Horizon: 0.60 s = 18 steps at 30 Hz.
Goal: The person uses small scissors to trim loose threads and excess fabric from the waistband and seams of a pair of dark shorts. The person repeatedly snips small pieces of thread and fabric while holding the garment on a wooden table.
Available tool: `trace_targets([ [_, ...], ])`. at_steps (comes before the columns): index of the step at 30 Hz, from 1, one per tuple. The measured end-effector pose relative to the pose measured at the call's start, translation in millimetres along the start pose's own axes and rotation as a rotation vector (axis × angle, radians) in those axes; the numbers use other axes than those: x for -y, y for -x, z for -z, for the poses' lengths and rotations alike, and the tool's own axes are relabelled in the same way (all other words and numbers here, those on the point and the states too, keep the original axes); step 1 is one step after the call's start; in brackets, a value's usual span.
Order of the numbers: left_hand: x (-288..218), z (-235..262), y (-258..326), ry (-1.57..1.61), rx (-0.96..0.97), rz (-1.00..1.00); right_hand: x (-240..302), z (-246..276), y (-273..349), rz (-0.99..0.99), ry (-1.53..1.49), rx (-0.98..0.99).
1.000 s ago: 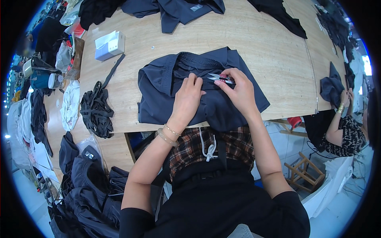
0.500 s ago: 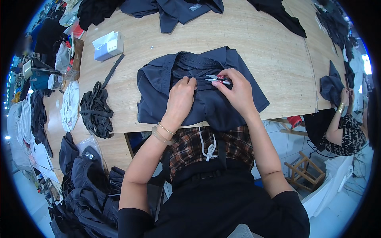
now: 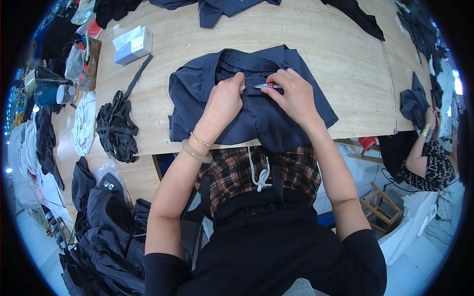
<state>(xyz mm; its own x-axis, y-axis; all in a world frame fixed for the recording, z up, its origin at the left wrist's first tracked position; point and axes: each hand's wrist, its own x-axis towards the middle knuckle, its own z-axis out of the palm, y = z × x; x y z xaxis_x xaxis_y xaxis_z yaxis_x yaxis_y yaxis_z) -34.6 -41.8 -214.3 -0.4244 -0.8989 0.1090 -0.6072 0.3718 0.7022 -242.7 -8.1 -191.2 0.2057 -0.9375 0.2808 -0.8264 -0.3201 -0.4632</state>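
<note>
Navy shorts or trousers with a gathered elastic waistband (image 3: 247,58) lie spread on the wooden table in front of me. My left hand (image 3: 223,104) is closed in a pinch over the left part of the waistband opening. What sits between its fingertips is too small to make out. Small thread snips with red on the handle (image 3: 270,86) are gripped in my right hand (image 3: 296,98). Their blades point left toward my left fingertips, just above the waistband, and look nearly together.
A tissue box (image 3: 133,45) and a bundle of dark strips (image 3: 117,129) lie left on the table (image 3: 345,89). Dark garments (image 3: 111,232) are heaped at lower left. A co-worker's arm (image 3: 418,153) and a wooden stool (image 3: 380,204) are at the right.
The snips' blades were spread apart and now look nearly together. My left hand has turned, thumb upward, and come up slightly. The whole view has shifted a little.
</note>
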Motion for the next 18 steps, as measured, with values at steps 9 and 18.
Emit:
trace_targets([
  [9, 3, 2, -3, 0.017, 0.033, 0.04, 3, -3, -13, 0.109, 0.091, 0.041],
  [18, 3, 4, -4, -0.022, 0.018, 0.011, 3, 0, -17, 0.113, 0.106, 0.059],
])
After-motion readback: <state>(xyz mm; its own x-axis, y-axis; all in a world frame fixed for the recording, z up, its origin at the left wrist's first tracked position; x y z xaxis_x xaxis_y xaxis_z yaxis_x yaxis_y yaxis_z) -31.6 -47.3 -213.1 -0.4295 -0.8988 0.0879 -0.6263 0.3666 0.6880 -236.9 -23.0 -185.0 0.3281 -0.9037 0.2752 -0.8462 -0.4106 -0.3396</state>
